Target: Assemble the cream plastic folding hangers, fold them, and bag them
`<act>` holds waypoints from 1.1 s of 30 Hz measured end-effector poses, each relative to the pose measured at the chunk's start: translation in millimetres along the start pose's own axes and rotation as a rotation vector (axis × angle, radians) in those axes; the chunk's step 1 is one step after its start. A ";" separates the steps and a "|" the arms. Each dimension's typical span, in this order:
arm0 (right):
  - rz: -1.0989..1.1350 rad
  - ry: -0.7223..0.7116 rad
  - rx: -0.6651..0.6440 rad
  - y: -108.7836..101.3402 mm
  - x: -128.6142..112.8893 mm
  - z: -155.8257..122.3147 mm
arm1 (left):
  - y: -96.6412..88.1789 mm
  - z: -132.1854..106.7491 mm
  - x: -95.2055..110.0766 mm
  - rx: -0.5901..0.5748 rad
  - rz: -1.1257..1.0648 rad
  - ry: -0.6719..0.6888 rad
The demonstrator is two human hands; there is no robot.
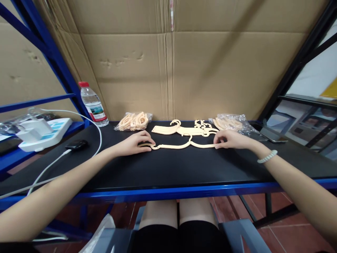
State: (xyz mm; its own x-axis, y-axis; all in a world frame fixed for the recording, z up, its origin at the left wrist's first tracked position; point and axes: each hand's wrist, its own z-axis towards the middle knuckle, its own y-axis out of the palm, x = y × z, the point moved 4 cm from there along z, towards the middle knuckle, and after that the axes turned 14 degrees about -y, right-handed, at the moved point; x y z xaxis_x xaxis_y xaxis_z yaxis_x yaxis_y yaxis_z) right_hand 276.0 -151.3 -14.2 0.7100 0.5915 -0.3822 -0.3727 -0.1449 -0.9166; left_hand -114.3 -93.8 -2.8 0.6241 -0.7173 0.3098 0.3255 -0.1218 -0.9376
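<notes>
A cream plastic hanger (181, 145) lies flat on the black tabletop (173, 168) in front of me. My left hand (134, 143) pinches its left end, fingers closed on a small cream piece there. My right hand (230, 139) grips the hanger's right end, fingers curled over it. Just behind the hanger lies a small stack of the same hangers (184, 129). Two clear bags of cream plastic parts sit further back, one at the left (134, 121) and one at the right (229, 123).
A water bottle (92, 104) stands at the back left beside a blue shelf post. A white cable (79, 140) and a black device (76, 144) lie left of my arm. White chargers (34, 130) rest on the side shelf. A phone (272, 135) lies at the right. Cardboard walls the back.
</notes>
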 end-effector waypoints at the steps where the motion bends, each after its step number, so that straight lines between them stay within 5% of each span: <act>1: 0.002 -0.018 0.029 2.8 -2.0 1.4 | 0.7 -1.1 -0.7 -0.004 -0.004 -0.010; 9: -0.011 -0.067 0.186 -1.8 -8.2 8.0 | -10.3 -4.9 -1.9 0.001 0.004 -0.050; 12: -0.161 0.038 0.278 -25.8 8.8 12.5 | -16.8 0.8 2.4 0.038 0.013 -0.053; 18: -0.337 0.261 0.232 -59.5 52.6 41.6 | -22.7 32.6 21.5 0.105 0.021 -0.058; 26: -0.405 0.442 0.057 -41.7 76.6 84.0 | -9.4 41.7 29.9 0.175 -0.054 0.051; 33: -0.445 0.580 0.095 -40.6 79.8 83.8 | -11.2 30.5 21.7 0.252 -0.086 0.005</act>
State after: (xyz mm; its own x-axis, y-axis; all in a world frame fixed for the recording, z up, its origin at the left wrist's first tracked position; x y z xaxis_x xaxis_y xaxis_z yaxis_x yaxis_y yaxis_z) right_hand 297.7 -31.8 2.3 0.9982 0.0600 -0.0017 -0.0074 0.0954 -0.9954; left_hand -82.8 -87.0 19.3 0.5832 -0.7150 0.3855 0.5441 -0.0086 -0.8390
